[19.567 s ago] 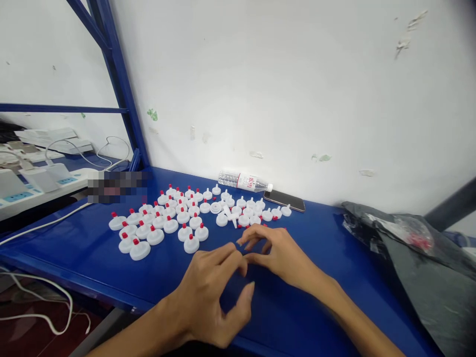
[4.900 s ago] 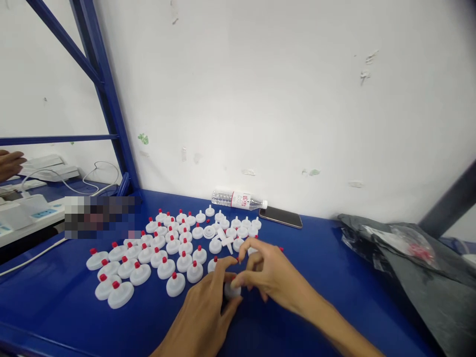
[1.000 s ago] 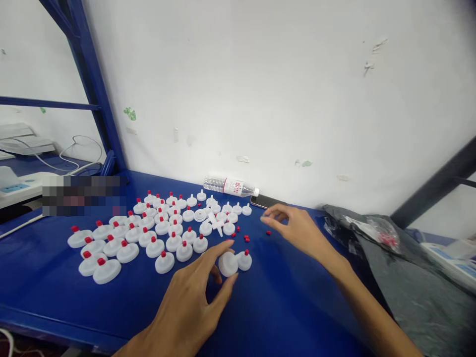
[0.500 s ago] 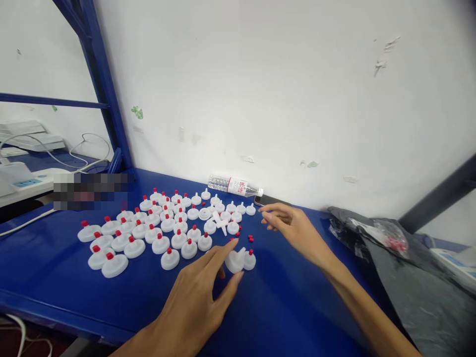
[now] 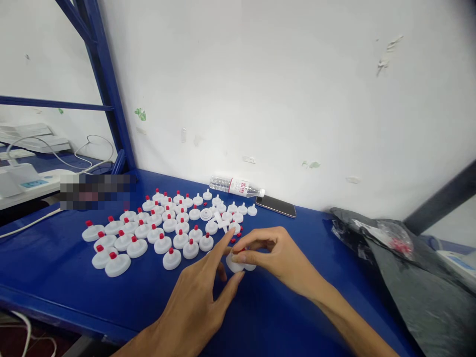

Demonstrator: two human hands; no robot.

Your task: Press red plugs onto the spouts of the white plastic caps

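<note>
My left hand (image 5: 203, 285) curves around a white plastic nozzle cap (image 5: 234, 265), with the thumb at its near side and another finger at its left. The index finger stretches out above. The thumb and forefinger of my right hand (image 5: 275, 253) are pinched over this cap's spout, and a bit of a small red tip cap shows between them. Behind the right fingers, a second white nozzle cap (image 5: 250, 267) is partly hidden. Loose red tip caps (image 5: 239, 234) lie just beyond my hands.
Many white nozzle caps with red tips (image 5: 162, 244) stand to the left; several without tips (image 5: 252, 210) stand farther back. A clear bottle (image 5: 238, 187) and a phone (image 5: 277, 206) lie near the wall. A dark plastic bag (image 5: 405, 287) covers the right side.
My right hand has moved left and nearer, from the back of the table to the nozzle cap at my left hand. The phone now shows fully. My left hand stays in place.
</note>
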